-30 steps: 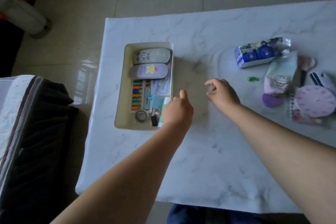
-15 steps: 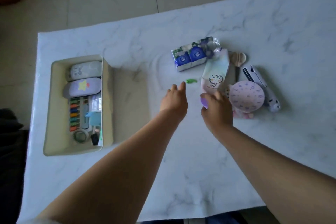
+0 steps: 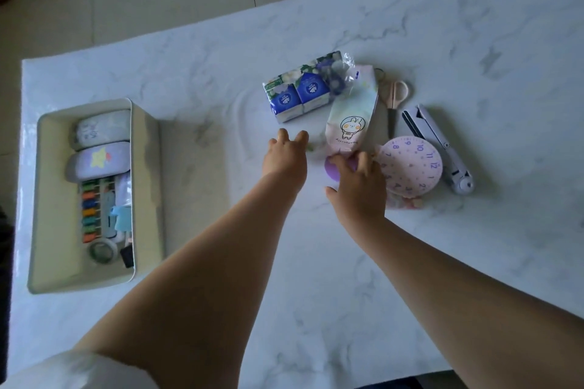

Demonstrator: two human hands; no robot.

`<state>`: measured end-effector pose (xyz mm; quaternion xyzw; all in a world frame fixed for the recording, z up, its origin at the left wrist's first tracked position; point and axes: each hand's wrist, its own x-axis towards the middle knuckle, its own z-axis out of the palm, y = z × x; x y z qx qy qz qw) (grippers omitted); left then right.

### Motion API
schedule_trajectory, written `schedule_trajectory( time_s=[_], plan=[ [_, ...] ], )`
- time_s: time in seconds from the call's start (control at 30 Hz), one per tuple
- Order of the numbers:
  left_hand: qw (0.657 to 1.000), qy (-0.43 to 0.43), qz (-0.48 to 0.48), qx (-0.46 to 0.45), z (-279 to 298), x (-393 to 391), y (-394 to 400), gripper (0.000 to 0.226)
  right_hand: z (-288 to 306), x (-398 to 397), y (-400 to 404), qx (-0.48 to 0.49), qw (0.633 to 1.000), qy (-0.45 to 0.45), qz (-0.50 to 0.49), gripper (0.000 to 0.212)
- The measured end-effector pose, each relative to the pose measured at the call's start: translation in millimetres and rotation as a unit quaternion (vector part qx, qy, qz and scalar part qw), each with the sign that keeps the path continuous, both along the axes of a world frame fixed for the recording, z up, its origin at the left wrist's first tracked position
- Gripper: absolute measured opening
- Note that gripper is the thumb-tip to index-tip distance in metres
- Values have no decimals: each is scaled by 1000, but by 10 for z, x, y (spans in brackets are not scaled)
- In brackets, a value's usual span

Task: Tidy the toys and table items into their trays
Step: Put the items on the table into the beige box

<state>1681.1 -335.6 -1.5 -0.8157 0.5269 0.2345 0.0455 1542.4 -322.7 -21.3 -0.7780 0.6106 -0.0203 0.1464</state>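
Both arms stretched far across bench (image 3: 316, 262). Left hand (image 3: 286, 158) open, fingers extended, beside bunny pouch (image 3: 350, 117). Right hand (image 3: 358, 183) fingers spread, pressing purple disc (image 3: 332, 167). Tray (image 3: 148, 193) far left.

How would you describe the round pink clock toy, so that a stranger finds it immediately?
On the marble table, look at the cluster of loose items right of the beige tray. The clock toy lies at its near edge, between the right hand and the white folding stand. It alone is a pink disc with purple numbers.
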Motion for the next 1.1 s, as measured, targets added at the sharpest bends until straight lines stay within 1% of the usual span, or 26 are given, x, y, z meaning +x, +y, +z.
schedule_trajectory(
  time_s=[0.07,0.13,0.2,0.3,0.4,0.47,0.53,0.63,0.7,0.77,0.83,0.9,0.97,1.03,1.1],
  plan=[
    [1000,4,-11,6,9,-20,39,28,-23,17,-6,-7,1000,29,2,52],
    [1000,19,-12,15,18,-10,139,22,-32,51,-10,-21,998,51,15,48],
    [999,38,9,23,35,19,261,20,-19,96,-13,-13,999,42,21,42],
    [997,63,34,34,68,79,421,20,-19,185,27,27,1000,10,13,36],
    [996,68,59,20,118,230,559,19,12,352,84,21,999,22,24,23],
    [994,73,79,5,174,358,635,18,72,507,131,74,997,16,12,22],
    [989,81,117,-29,260,547,734,17,157,732,226,113,994,-7,7,30],
    [971,72,197,-115,434,790,885,17,317,1074,366,142,986,-82,30,38],
    [950,50,254,-174,556,1053,1078,16,447,1414,495,158,976,-137,63,37],
    [929,24,303,-209,637,1336,1279,16,582,1751,610,155,963,-202,92,30],
    [911,2,351,-215,686,1631,1482,12,706,2074,719,149,946,-260,125,24],
    [897,-12,389,-210,691,1914,1693,11,786,2377,823,154,932,-283,167,26],
    [891,-19,407,-203,650,2130,1881,12,834,2607,901,165,922,-287,198,31],
    [893,-16,412,-181,601,2273,2027,17,844,2761,958,184,915,-283,220,32],
    [898,-10,414,-146,559,2371,2137,25,815,2854,1006,176,924,-259,222,29]
  ],
)
